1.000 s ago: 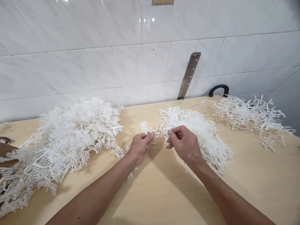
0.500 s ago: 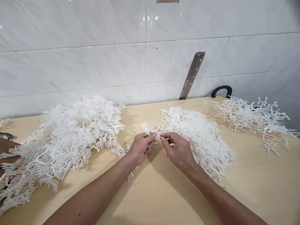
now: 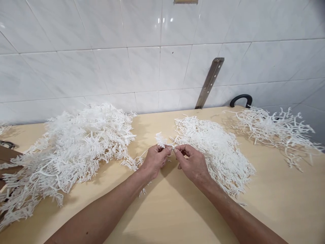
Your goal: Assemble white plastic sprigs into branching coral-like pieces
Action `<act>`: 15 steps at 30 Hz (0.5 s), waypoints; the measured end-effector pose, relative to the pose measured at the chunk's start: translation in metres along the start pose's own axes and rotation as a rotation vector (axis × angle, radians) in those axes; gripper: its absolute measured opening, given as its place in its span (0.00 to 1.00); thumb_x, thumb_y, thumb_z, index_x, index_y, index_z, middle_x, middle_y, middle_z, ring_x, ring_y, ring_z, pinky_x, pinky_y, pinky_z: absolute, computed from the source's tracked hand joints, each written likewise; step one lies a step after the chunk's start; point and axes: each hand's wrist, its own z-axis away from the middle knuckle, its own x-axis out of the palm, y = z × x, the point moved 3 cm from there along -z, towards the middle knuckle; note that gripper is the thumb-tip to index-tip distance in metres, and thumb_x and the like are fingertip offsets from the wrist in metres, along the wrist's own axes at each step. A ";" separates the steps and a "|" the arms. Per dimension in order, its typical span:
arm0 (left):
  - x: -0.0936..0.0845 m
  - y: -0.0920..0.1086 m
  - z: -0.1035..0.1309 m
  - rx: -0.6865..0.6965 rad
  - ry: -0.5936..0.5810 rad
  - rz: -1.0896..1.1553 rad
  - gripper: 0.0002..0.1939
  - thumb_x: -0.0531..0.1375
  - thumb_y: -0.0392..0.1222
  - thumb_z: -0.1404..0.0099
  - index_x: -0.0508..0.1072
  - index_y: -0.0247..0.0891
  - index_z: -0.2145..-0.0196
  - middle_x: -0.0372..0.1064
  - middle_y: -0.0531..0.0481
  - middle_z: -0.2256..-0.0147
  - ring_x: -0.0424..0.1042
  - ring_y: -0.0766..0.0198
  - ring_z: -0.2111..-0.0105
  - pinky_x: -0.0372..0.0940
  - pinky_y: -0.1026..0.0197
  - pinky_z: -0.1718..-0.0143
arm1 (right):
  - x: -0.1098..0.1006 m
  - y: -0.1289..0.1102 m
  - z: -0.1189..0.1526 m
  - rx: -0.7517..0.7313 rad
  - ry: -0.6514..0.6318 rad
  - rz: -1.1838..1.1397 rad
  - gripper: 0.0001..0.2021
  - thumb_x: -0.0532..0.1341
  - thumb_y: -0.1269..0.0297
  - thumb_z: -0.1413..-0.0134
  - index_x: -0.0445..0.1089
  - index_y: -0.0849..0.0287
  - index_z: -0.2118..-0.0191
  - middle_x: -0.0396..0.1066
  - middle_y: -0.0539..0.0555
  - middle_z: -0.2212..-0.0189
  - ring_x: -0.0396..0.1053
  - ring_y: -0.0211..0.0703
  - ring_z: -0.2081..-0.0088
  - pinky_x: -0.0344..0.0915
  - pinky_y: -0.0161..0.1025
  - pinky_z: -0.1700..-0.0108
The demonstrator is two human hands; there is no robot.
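Observation:
Both hands meet over the middle of the table, between two white heaps. My left hand [image 3: 155, 161] is closed on a white branched plastic sprig [image 3: 160, 139], whose frilled tips stick up above the fingers. At the sprig's right end, thumb and forefinger of my right hand [image 3: 192, 163] are pinched together, almost touching the left fingertips. What exactly lies between them is small and partly hidden. A large tangled heap of frilly white sprigs [image 3: 88, 142] spreads left of my hands. Just beyond my right hand lies a denser heap of short white pieces [image 3: 218, 145].
Bare white branching stems [image 3: 274, 130] lie in a looser pile at the far right, near a black curved handle [image 3: 241, 97]. A metal bracket [image 3: 210, 83] leans against the tiled wall [image 3: 142, 67]. Brown cardboard [image 3: 10, 157] shows at the left edge of the wooden table [image 3: 162, 213].
The thumb and forefinger of my right hand have closed together at the sprig's end, where they were slightly apart before. The left hand keeps its hold, and the view has shifted slightly.

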 end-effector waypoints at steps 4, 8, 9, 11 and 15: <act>0.002 0.001 0.002 0.006 0.013 -0.013 0.18 0.69 0.51 0.50 0.67 0.36 0.75 0.50 0.62 0.85 0.45 0.76 0.85 0.41 0.65 0.82 | 0.000 0.002 -0.001 0.004 -0.009 -0.002 0.12 0.61 0.55 0.45 0.74 0.59 0.64 0.76 0.54 0.71 0.73 0.43 0.74 0.67 0.35 0.76; 0.004 0.003 0.004 0.006 0.008 -0.020 0.18 0.69 0.49 0.51 0.64 0.37 0.78 0.49 0.62 0.85 0.45 0.76 0.85 0.41 0.65 0.82 | 0.001 0.004 -0.002 0.007 -0.002 0.003 0.12 0.61 0.56 0.45 0.74 0.59 0.62 0.76 0.55 0.69 0.74 0.43 0.73 0.68 0.36 0.75; 0.004 0.004 0.004 0.004 0.009 -0.023 0.18 0.69 0.49 0.51 0.64 0.37 0.79 0.49 0.62 0.85 0.45 0.76 0.84 0.41 0.65 0.82 | 0.001 0.004 -0.002 0.003 -0.002 0.004 0.12 0.61 0.56 0.45 0.74 0.59 0.61 0.77 0.55 0.69 0.74 0.43 0.74 0.68 0.36 0.75; 0.004 0.004 0.005 -0.004 0.008 -0.031 0.18 0.68 0.47 0.50 0.63 0.38 0.80 0.49 0.62 0.85 0.45 0.76 0.85 0.41 0.65 0.82 | 0.001 0.004 -0.002 -0.012 -0.003 0.006 0.11 0.61 0.57 0.45 0.74 0.59 0.61 0.77 0.55 0.69 0.74 0.42 0.75 0.69 0.36 0.75; 0.003 0.006 0.004 -0.022 -0.020 -0.037 0.16 0.66 0.45 0.49 0.62 0.38 0.81 0.50 0.61 0.86 0.45 0.75 0.85 0.40 0.64 0.82 | -0.001 0.001 -0.001 0.007 -0.022 0.002 0.11 0.60 0.57 0.45 0.75 0.59 0.62 0.77 0.53 0.71 0.72 0.40 0.79 0.68 0.35 0.78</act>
